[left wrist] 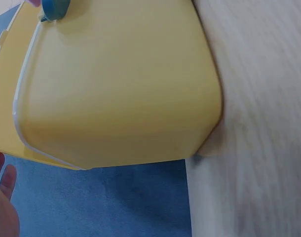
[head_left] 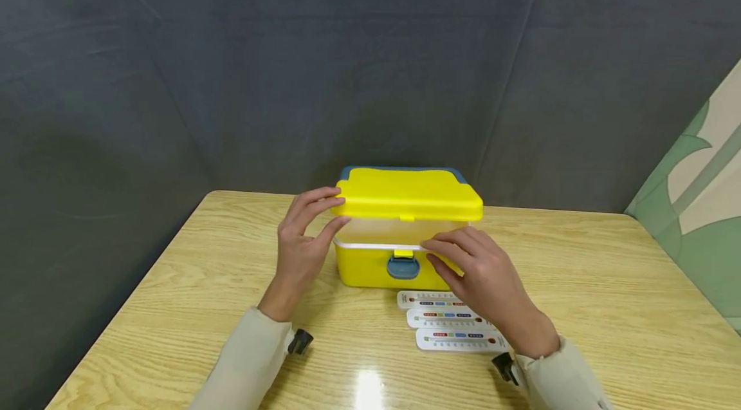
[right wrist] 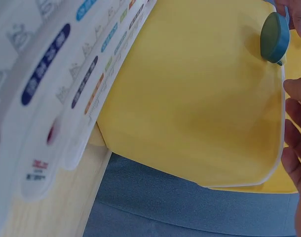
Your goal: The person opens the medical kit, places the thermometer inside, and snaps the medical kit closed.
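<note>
A yellow storage box [head_left: 365, 268] with a pale rim stands on the table, its yellow lid [head_left: 408, 201] partly raised. My left hand [head_left: 303, 239] holds the lid's left front corner, fingers at the side and thumb at the lower edge. Some of its fingers [left wrist: 7, 180] show in the left wrist view. My right hand [head_left: 486, 265] is at the front rim, right of the blue latch [head_left: 403, 267], its fingertips at or touching the rim. The right wrist view shows these fingers [right wrist: 294, 131] beside the rim. The box's inside is mostly hidden.
Three white thermometer strips [head_left: 460, 340] lie in front of the box, partly beneath my right forearm in the head view. The wooden table [head_left: 191, 307] ends at a dark grey curtain [head_left: 260, 75]. A green and beige patterned panel [head_left: 695, 191] stands at the right.
</note>
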`<action>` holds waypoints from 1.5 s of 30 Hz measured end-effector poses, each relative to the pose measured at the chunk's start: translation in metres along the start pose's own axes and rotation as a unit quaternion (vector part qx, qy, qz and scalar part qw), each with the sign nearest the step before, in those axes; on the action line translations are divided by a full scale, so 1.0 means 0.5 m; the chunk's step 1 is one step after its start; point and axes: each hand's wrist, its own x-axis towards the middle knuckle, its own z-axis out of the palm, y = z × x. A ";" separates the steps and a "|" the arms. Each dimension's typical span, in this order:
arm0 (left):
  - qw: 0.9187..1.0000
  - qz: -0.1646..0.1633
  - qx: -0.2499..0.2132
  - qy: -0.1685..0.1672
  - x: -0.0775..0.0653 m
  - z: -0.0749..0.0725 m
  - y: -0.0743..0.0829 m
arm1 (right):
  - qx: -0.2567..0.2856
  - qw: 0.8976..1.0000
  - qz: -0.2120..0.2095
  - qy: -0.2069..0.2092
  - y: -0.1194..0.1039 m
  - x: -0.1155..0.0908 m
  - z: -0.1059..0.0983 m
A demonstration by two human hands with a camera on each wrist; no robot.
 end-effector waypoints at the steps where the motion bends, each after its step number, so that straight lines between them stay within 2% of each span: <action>1: 1.000 0.000 0.003 0.000 0.003 0.000 0.000 | 0.001 1.000 0.006 0.001 0.000 -0.001 0.001; 6: 1.000 0.002 0.015 0.004 0.016 0.003 0.002 | 0.003 1.000 0.014 0.002 0.001 -0.001 0.004; 13: 1.000 -0.018 0.014 0.017 0.035 0.007 0.007 | -0.001 1.000 0.022 -0.007 0.002 0.000 0.005; 21: 0.999 -0.027 -0.001 0.027 0.059 0.006 0.004 | 0.010 1.000 0.028 -0.006 0.001 -0.001 0.010; 32: 0.996 -0.056 -0.066 0.033 0.093 0.015 -0.007 | 0.005 0.999 0.035 -0.007 0.000 0.001 0.008; 45: 0.996 -0.053 -0.070 0.034 0.120 0.012 -0.018 | 0.009 0.999 0.043 -0.007 -0.002 0.004 0.013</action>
